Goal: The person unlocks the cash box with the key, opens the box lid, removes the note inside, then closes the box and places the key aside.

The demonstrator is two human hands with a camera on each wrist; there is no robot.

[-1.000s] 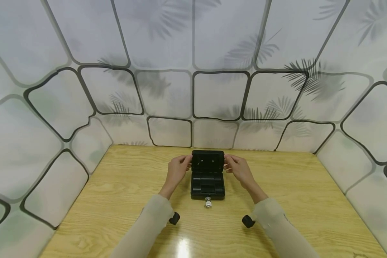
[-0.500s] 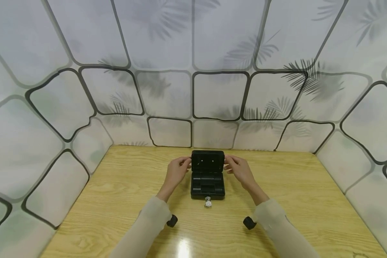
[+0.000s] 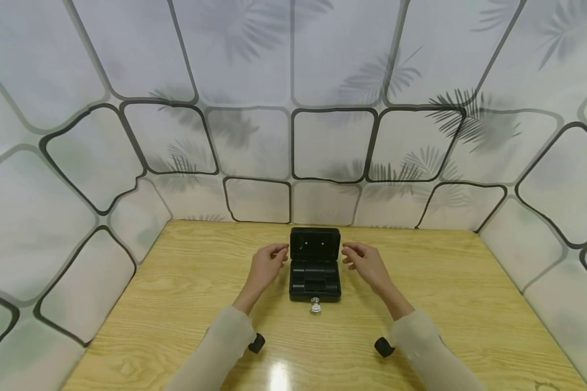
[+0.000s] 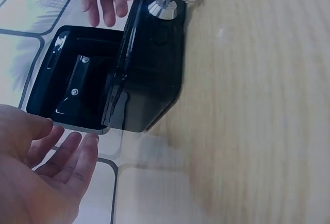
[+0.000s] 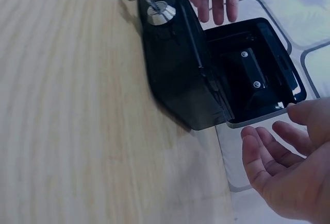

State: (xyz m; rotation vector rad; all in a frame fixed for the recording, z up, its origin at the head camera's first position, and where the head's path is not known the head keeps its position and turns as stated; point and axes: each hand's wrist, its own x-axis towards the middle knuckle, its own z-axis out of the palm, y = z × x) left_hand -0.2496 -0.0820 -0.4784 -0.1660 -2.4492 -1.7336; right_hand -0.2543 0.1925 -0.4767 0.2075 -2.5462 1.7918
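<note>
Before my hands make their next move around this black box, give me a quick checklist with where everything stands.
1. Black box resting on the table: ok.
2. Lid standing open: ok.
3. Key in the lock: ok.
4. Left hand and right hand holding the lid: not ok; the head view shows slim gaps.
5. Nothing small left inside: cannot tell; the interior is too dark.

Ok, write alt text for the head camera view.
A black box with its lid raised stands on a wooden table, a silver key at its front. A person's left hand and right hand hover close to the lid's sides; a patterned wall stands behind.
</note>
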